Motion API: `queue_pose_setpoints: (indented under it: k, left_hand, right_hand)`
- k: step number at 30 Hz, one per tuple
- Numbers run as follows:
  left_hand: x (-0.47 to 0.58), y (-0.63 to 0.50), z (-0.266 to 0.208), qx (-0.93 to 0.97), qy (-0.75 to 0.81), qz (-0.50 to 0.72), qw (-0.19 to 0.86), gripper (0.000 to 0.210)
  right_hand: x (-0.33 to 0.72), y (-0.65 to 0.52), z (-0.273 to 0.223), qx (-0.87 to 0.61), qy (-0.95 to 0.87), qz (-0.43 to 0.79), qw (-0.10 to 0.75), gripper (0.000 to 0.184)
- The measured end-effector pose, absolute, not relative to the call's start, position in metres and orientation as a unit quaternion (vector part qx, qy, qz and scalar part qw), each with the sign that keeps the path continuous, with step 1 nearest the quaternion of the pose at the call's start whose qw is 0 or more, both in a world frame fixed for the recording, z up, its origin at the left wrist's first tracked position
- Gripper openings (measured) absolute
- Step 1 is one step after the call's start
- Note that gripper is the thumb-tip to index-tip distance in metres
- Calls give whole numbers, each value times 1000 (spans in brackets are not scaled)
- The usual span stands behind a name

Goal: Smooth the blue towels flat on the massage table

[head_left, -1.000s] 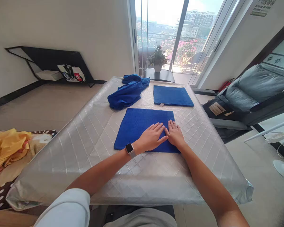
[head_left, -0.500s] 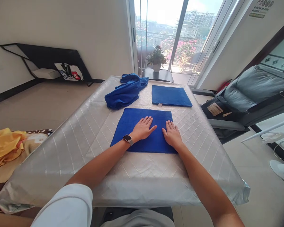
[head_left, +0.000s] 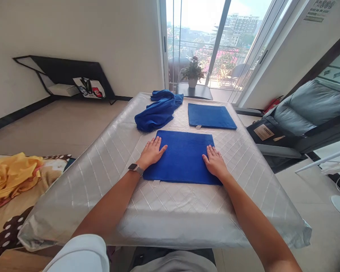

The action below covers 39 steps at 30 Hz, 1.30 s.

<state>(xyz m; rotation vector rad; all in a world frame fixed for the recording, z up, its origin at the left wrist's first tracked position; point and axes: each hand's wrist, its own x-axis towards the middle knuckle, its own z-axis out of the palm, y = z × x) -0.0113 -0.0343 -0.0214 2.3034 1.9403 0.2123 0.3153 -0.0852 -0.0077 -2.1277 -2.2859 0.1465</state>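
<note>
A blue folded towel [head_left: 184, 158] lies flat and smooth in front of me, with a small white tag at its near left edge. My left hand [head_left: 152, 152] rests flat on its left edge, fingers stretched out, a watch on the wrist. At the right edge my right hand [head_left: 215, 161] lies flat, fingers extended, partly on the cloth. Beyond it, a second folded blue towel [head_left: 212, 116] lies flat at the back right. A crumpled blue towel [head_left: 157, 113] is heaped at the back left.
Everything lies on a table with a silvery quilted cover [head_left: 102, 181]. A chair holding a potted plant [head_left: 193, 71] stands past the far edge. To the right is a grey armchair [head_left: 303, 113]; yellow cloth [head_left: 14, 177] lies on bedding at the left.
My left hand has slid left from the towel's middle to its left edge, uncovering the tag. The right hand stays at the right edge. The view has shifted slightly.
</note>
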Motion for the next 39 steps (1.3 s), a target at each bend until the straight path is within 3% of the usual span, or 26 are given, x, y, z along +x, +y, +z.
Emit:
queue_pose_setpoints:
  k: [8, 19, 28, 32, 39]
  left_hand:
    - [-12, -35, -22, 765, 637, 79, 54, 84]
    - [-12, -36, -19, 771, 630, 80, 43, 84]
    - [-11, -33, -17, 754, 647, 112, 21, 75]
    - [13, -32, -1, 810, 560, 177, -11, 65]
    - [145, -30, 5, 910, 381, 165, 6, 64]
  right_hand:
    - [306, -92, 8, -650, -755, -87, 19, 62]
    - [316, -28, 0, -665, -746, 36, 22, 68]
    - [317, -29, -6, -689, -722, 54, 31, 68]
    - [316, -28, -5, -686, -724, 66, 33, 68]
    - [320, -32, -6, -672, -738, 48, 36, 63]
